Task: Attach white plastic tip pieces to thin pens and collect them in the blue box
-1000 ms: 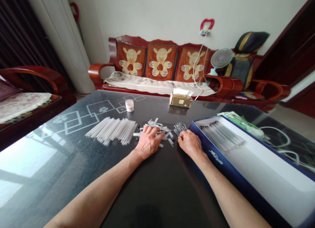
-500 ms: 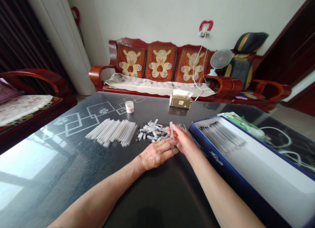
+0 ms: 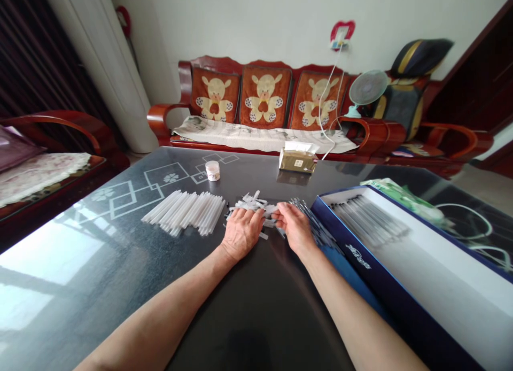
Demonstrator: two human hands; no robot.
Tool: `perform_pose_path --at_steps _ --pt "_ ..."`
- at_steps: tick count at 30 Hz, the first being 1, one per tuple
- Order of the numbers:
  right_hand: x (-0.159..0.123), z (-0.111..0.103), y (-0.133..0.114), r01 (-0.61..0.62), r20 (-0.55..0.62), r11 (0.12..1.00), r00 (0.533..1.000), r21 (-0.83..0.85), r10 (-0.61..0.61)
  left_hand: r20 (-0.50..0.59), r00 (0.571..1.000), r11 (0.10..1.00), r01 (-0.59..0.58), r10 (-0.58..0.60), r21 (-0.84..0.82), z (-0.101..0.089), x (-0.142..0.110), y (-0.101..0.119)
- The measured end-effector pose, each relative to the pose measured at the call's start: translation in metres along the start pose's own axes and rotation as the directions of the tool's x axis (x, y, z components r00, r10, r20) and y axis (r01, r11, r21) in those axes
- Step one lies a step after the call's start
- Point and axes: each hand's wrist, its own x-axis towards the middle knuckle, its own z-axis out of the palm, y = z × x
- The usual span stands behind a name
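Observation:
A loose pile of translucent white pen caps (image 3: pixel 251 200), mixed with small black pieces, lies in the middle of the dark table. My left hand (image 3: pixel 243 233) rests over the near left side of this pile with its fingers curled down; what they grip, if anything, is hidden. Just right of the pile, my right hand (image 3: pixel 294 225) pinches a white pen cap between thumb and fingertips. White pen barrels (image 3: pixel 185 213) lie side by side left of the pile. Beyond my right hand, thin dark pen refills (image 3: pixel 316 224) lie along the box.
A blue box (image 3: pixel 355 248) with white insides stands at the right, holding a row of clear pens (image 3: pixel 366 218). Behind it lie a green plastic package (image 3: pixel 404 200) and white cords. A small round jar (image 3: pixel 212 171) and a tissue box (image 3: pixel 297 158) stand farther back.
My left hand has moved left, away from the right hand and onto the pile. The right hand has turned, lowering the upright cap toward the pile. The view has shifted slightly.

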Motion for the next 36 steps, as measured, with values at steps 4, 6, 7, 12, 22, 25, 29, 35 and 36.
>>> perform_pose_path --at_steps 4,6,7,12,22,25,29,35,36 --pt "-0.007 0.008 0.008 0.046 0.155 0.997 0.987 -0.054 -0.037 0.073 0.995 0.998 0.068 -0.067 -0.018 0.001 -0.002 0.003" --pt "-0.007 0.007 0.008 0.047 0.200 0.996 0.979 -0.070 -0.032 0.099 0.991 0.993 0.101 -0.095 -0.057 0.002 -0.003 0.003" --pt "-0.007 0.007 0.008 0.040 0.212 0.997 0.977 -0.072 -0.024 0.106 0.989 0.991 0.110 -0.102 -0.075 0.002 -0.003 0.003" --pt "-0.007 0.006 0.007 -0.058 0.186 0.997 0.981 0.047 0.048 0.072 0.990 0.986 0.126 -0.119 -0.108 0.004 -0.004 0.002" --pt "-0.019 0.022 0.007 -0.104 0.068 0.982 0.993 0.156 0.094 -0.016 0.996 0.990 0.086 -0.088 -0.108 0.003 -0.002 0.002" --pt "-0.022 0.025 0.008 -0.076 0.017 0.981 0.997 0.178 0.074 -0.050 0.997 0.990 0.057 -0.064 -0.125 0.003 -0.002 0.001" --pt "-0.020 0.023 0.012 0.023 -0.040 0.990 0.999 0.139 -0.017 -0.038 0.998 0.989 0.046 -0.052 -0.141 0.002 -0.002 0.001" --pt "-0.011 0.014 0.018 0.121 0.046 0.992 0.991 0.039 -0.123 0.085 0.994 0.967 0.094 -0.075 -0.238 0.001 -0.003 0.003" --pt "-0.010 0.012 0.019 0.124 0.070 0.992 0.990 0.025 -0.126 0.108 0.990 0.953 0.116 -0.089 -0.279 0.001 -0.003 0.003"
